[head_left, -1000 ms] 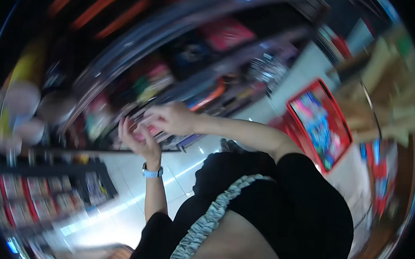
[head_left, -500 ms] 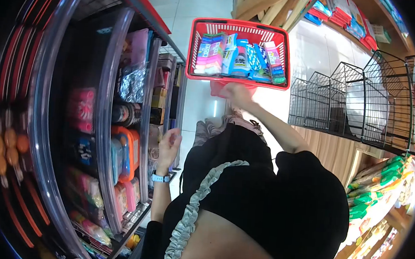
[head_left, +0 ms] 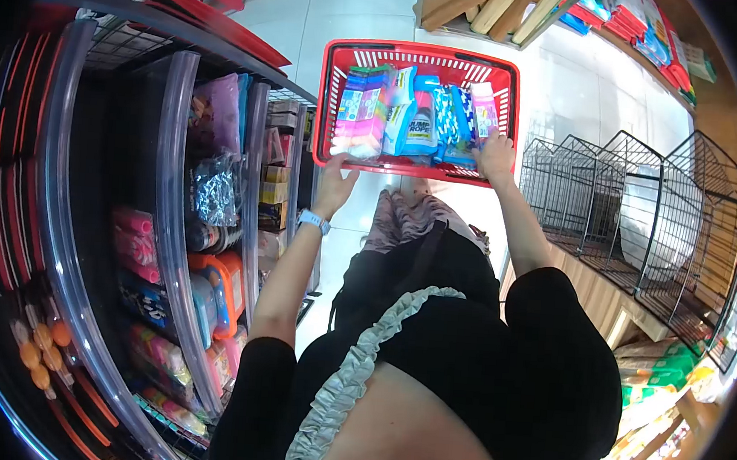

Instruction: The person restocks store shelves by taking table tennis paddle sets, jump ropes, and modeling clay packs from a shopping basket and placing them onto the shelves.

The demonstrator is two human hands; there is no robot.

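A red plastic shopping basket (head_left: 330,108) with slotted walls is in front of me. Inside it are a bundle of coloured packs (head_left: 361,110), a pack printed "JUMP ROPE" (head_left: 421,127), a blue-and-white patterned pack (head_left: 450,120) and a pink-and-white pack (head_left: 485,108). My left hand (head_left: 336,187) is at the near left corner, its fingers closed on the rim and partly hidden by it. At the near right corner, my right hand (head_left: 496,158) is wrapped over the rim, fingertips close to the pink-and-white pack.
On the left stands a dark shelf rack with clear edge strips (head_left: 176,174), holding several packaged goods and an orange-lidded container (head_left: 223,297). To the right are black wire baskets (head_left: 627,197) on a wooden unit. Wooden pieces (head_left: 478,7) stand beyond the basket on the tiled floor (head_left: 358,7).
My left hand has moved from beside the shelf to the basket's near left corner. The right has shifted from below the basket's near middle to its right corner. The basket appears slightly closer.
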